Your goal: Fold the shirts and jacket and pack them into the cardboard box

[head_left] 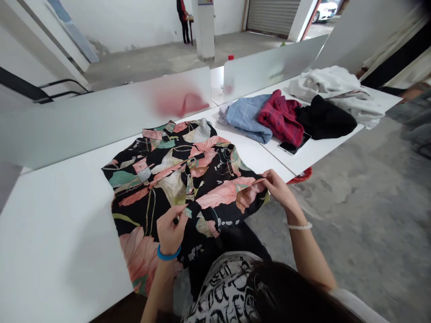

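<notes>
A black floral shirt (182, 175) with pink and green leaves lies spread on the white table (50, 224), its lower part hanging over the near edge. My left hand (171, 231), with a blue wristband, pinches the shirt's hem near the middle. My right hand (279, 188), with a white bead bracelet, pinches the shirt's right edge, which is folded over and shows its pale inside. Both hands are closed on the fabric.
Further right on the table lie a light blue garment (247, 117), a red plaid one (281, 116), a black one (325, 119), a white one (332, 87) and a phone (292, 146). Frosted dividers (107, 112) stand behind. A red basket (301, 176) sits under the table. A person stands far back.
</notes>
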